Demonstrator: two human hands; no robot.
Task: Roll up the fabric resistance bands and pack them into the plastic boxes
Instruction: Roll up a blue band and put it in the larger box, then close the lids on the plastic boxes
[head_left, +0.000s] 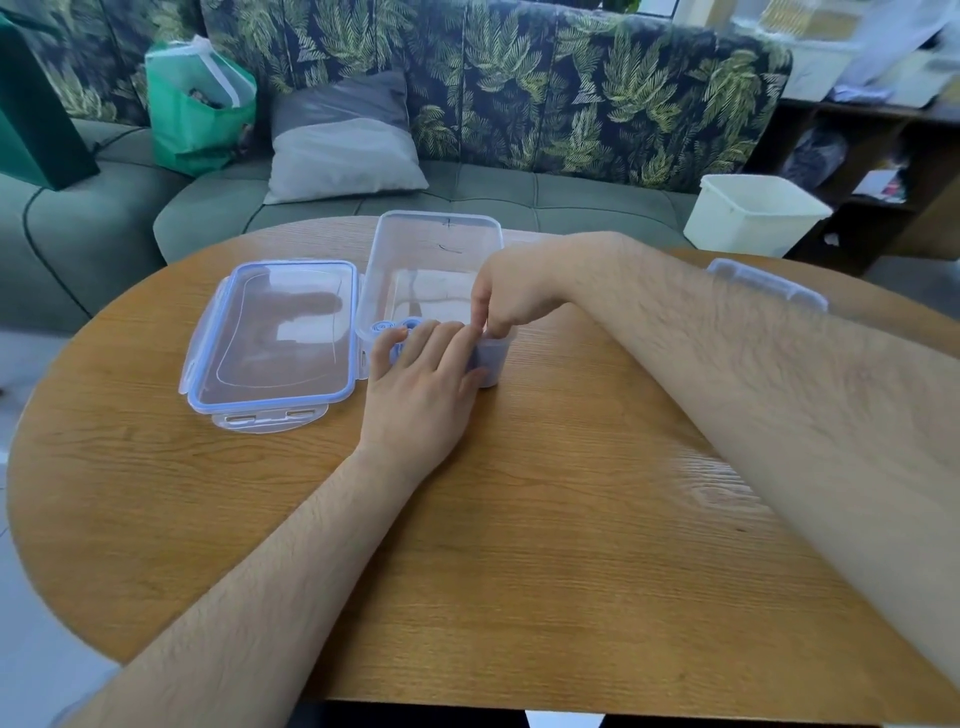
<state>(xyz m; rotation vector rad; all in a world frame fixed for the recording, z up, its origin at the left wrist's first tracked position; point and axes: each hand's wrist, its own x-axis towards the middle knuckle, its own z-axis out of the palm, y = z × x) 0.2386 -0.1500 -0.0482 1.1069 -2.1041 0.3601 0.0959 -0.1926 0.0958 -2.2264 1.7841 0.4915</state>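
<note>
1. A sofa (467, 197) with a leaf-print back fills the 12 o'clock side of the view. On it lie a grey cushion (343, 140) at 11 o'clock and a green bag (197, 119) at 10 o'clock.
2. The round wooden bench (519, 519) carries the task's things on its far half.
3. A white tub (753, 213) stands past the bench edge at 2 o'clock.
4. A clear lid (275, 338) with a blue seal lies flat at 10 o'clock on the bench, just beside the box.
5. The clear plastic box (415, 260) stands open at 12 o'clock, long side pointing away from the person.
6. A second lid (769, 283) shows at 2 o'clock, partly hidden behind the right forearm.
7. The left hand (421, 395) rests over the near end of the box. Its fingers (441, 338) are straight and close together, laid on the bands, with the thumb out towards 9 o'clock.
8. The right hand (511, 296) reaches in from 3 o'clock. Its fingers (501, 325) are bunched and point down into the near right corner. I cannot tell whether they pinch anything.
9. The rolled blue bands (383, 328) stand on end inside the box's near end, mostly covered by the left hand.
</note>
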